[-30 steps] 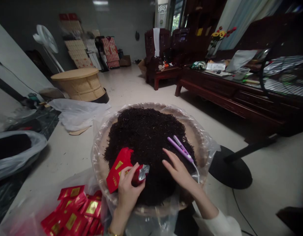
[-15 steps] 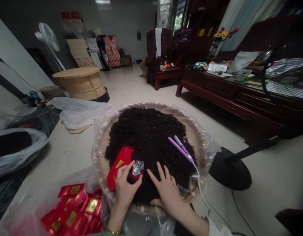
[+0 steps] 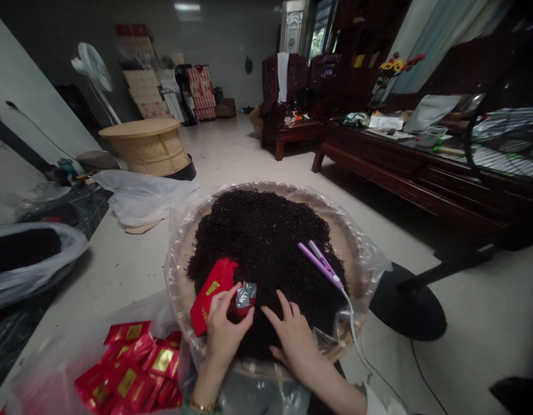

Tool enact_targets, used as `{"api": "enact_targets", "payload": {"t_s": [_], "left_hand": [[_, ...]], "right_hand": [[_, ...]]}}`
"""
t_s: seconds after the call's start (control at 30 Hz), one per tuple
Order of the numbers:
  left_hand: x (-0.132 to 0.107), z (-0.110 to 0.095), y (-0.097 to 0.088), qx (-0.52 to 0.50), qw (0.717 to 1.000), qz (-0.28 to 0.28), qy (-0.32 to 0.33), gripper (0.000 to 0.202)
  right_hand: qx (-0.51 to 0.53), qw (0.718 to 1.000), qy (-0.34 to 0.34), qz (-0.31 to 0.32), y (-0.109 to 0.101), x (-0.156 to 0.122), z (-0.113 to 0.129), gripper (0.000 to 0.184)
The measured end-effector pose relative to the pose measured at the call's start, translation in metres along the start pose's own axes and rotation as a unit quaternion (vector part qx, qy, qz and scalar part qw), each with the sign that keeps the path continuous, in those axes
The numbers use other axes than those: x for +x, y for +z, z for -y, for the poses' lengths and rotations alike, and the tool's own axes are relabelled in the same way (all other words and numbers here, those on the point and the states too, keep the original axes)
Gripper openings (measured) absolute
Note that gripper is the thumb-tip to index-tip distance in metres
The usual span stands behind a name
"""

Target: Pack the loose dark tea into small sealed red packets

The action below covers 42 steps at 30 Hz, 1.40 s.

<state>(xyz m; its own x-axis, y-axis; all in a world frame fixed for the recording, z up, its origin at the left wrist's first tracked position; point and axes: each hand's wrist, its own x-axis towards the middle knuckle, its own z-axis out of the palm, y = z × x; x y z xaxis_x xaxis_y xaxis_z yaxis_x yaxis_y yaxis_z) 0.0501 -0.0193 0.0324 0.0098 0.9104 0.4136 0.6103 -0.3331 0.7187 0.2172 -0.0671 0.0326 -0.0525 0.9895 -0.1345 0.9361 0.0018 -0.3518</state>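
My left hand (image 3: 225, 325) pinches a small red packet (image 3: 246, 295) whose silvery inside shows at its top. Over the dark loose tea leaves (image 3: 266, 230), my right hand (image 3: 292, 331) has its fingers apart and curved, with nothing held; whether the fingertips touch the leaves I cannot tell. The leaves are heaped in a round woven tray (image 3: 355, 236) lined with clear plastic. Beside my left hand lies a larger red pouch (image 3: 213, 294) with a gold label. A purple hair straightener (image 3: 321, 265) rests on the leaves at the right, its jaws apart.
Several red packets (image 3: 130, 369) lie in a clear bag at the lower left. A plastic-lined container of dark leaves (image 3: 26, 253) stands further left. At the right are a black fan base (image 3: 407, 302) and the straightener's white cord (image 3: 355, 331). A long wooden table (image 3: 405, 167) stands beyond.
My right hand's fingers have drawn in and curved more over the leaves. My left hand keeps its pinch on the small packet. The whole view has shifted slightly.
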Motion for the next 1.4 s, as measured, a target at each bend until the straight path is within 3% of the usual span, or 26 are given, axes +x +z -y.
{"api": "enact_targets", "payload": {"t_s": [0.13,0.33,0.43,0.53,0.7,0.83,0.9,0.97,1.0,1.07,1.17,1.23,1.3,1.4], "left_hand": [[0.000,-0.001,0.001,-0.011,1.000,0.006,-0.005,0.044],[-0.001,0.000,0.001,-0.007,1.000,0.012,-0.009,0.044],[-0.002,0.001,0.003,-0.008,1.000,0.011,-0.013,0.044],[-0.002,0.001,0.005,-0.017,1.000,0.017,-0.014,0.045],[0.000,-0.005,0.006,-0.025,0.999,0.015,-0.013,0.046],[0.001,-0.010,0.006,-0.021,1.000,0.016,-0.002,0.046],[0.000,-0.010,0.007,-0.016,1.000,0.016,0.004,0.047],[0.000,-0.010,0.009,-0.008,1.000,0.012,0.010,0.048],[0.000,-0.010,0.010,-0.004,1.000,0.010,0.015,0.048],[0.000,-0.010,0.011,0.001,1.000,0.005,0.023,0.048],[0.001,-0.011,0.013,0.005,1.000,0.004,0.030,0.048],[0.001,-0.011,0.013,0.010,0.999,0.007,0.030,0.049],[0.002,-0.012,0.014,0.016,0.999,0.010,0.035,0.049],[0.002,-0.012,0.016,0.026,0.999,0.008,0.044,0.049]], "right_hand": [[0.069,0.997,-0.015,-0.034,0.003,0.006,-0.012,0.066],[0.214,0.971,-0.018,-0.108,-0.018,0.039,-0.045,0.049],[0.198,0.973,-0.004,-0.120,-0.023,0.046,-0.053,0.067],[0.141,0.986,0.009,-0.088,-0.017,0.044,-0.050,0.090],[0.113,0.987,-0.025,-0.108,-0.005,0.037,-0.036,0.064],[0.231,0.961,-0.035,-0.150,-0.011,0.041,-0.037,0.051],[0.337,0.924,-0.015,-0.180,-0.018,0.043,-0.039,0.042],[0.474,0.862,0.030,-0.177,-0.025,0.043,-0.039,0.038],[0.552,0.817,0.059,-0.158,-0.029,0.043,-0.038,0.040],[0.701,0.697,0.117,-0.100,-0.034,0.041,-0.036,0.045],[0.844,0.511,0.165,-0.022,-0.039,0.041,-0.033,0.031],[0.885,0.431,0.176,0.006,-0.039,0.043,-0.033,0.022],[0.901,0.395,0.178,0.012,-0.040,0.046,-0.033,0.022],[0.903,0.398,0.162,-0.012,-0.044,0.051,-0.032,0.020]]}}
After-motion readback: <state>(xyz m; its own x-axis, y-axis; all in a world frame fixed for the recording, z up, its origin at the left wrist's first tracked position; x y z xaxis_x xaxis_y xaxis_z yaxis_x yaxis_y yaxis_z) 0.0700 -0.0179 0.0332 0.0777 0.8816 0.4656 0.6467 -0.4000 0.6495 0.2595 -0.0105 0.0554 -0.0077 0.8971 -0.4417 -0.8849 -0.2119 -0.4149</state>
